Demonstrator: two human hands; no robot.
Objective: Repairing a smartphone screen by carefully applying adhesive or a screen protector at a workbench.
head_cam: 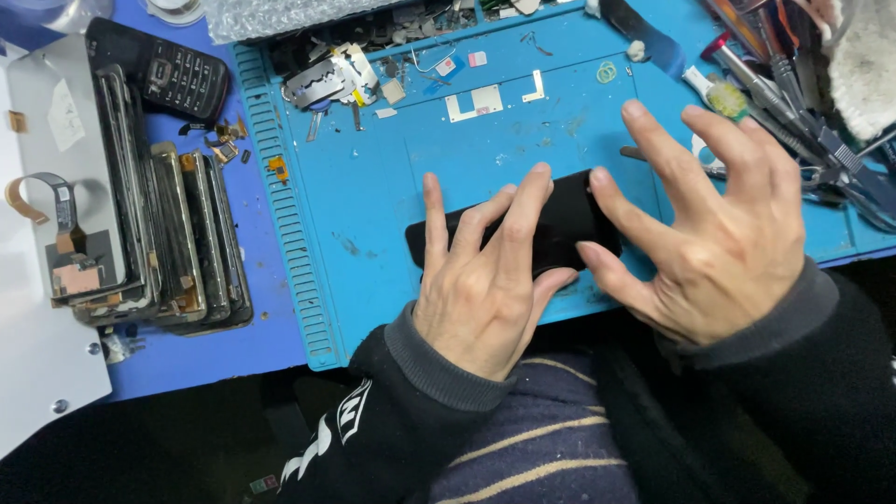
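The black phone (569, 224) lies flat on my blue repair mat (373, 196). My left hand (481, 280) presses on it with spread fingers; my right hand (714, 224) touches its end, fingers splayed, clamping nothing. Stacked phone screens (177, 233) sit leftward.

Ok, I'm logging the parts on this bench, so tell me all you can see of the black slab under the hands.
The black slab is a flat, dark, glossy rectangle with rounded corners, seemingly a phone. It lies flat, lengthwise left to right, on the blue work mat. The left hand presses its fingers across its left half; the right hand touches its right end with fingertips and thumb. Much of its surface is covered.
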